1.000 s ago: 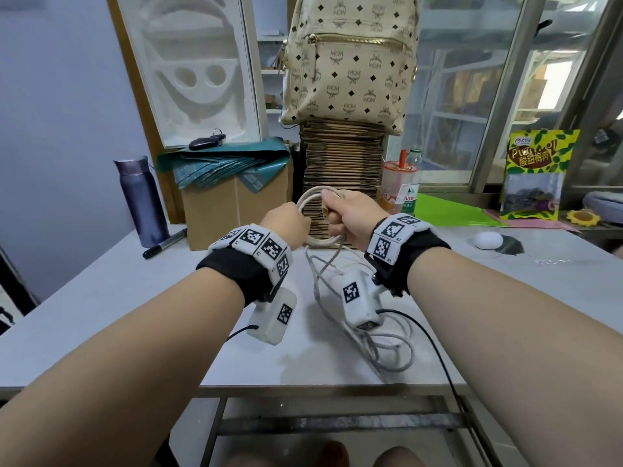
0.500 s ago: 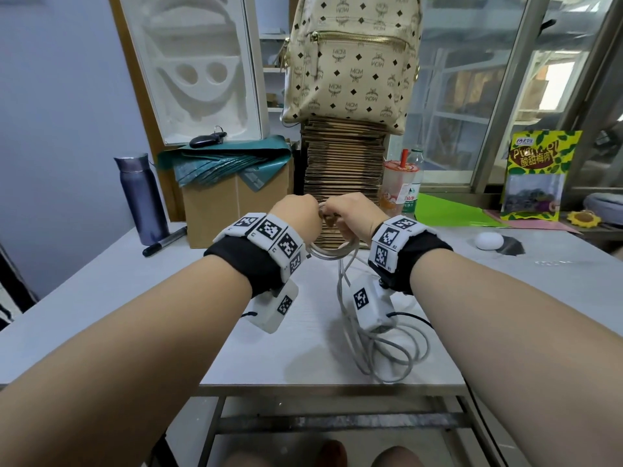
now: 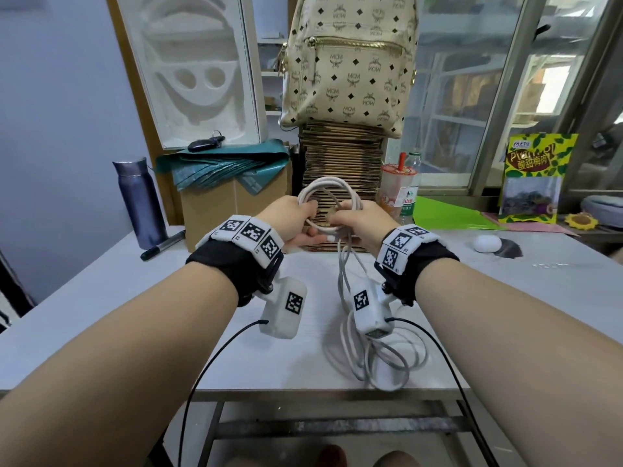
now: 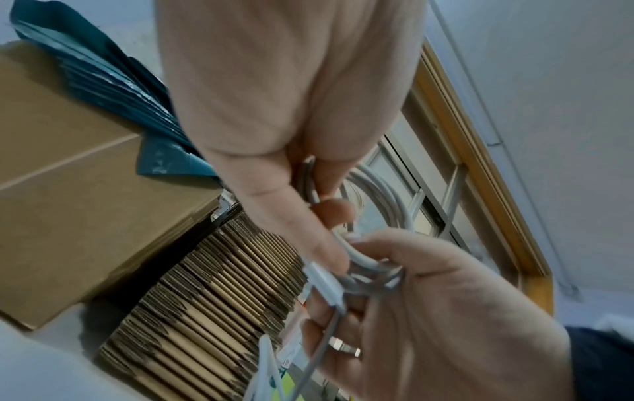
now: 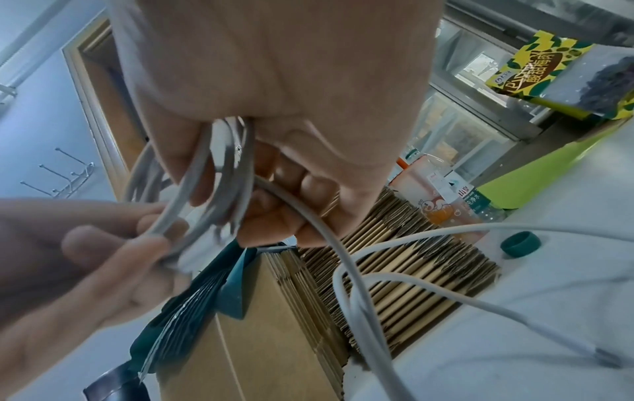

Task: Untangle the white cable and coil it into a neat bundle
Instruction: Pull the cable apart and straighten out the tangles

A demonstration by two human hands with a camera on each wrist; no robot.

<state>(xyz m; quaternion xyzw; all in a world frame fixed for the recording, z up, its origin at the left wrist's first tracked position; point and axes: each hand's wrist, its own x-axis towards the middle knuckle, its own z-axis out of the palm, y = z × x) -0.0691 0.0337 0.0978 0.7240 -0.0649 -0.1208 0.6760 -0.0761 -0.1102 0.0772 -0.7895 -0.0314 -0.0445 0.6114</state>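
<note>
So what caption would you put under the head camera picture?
Both hands, left and right, hold a half-wound white cable coil above the table, its loose tail piled below.

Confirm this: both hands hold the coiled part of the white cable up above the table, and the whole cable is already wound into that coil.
Not quite. The left hand and right hand do hold the coil of the white cable above the table, but the head view shows a long stretch hanging down and lying in loose loops near the table's front edge, not yet wound in.
</note>
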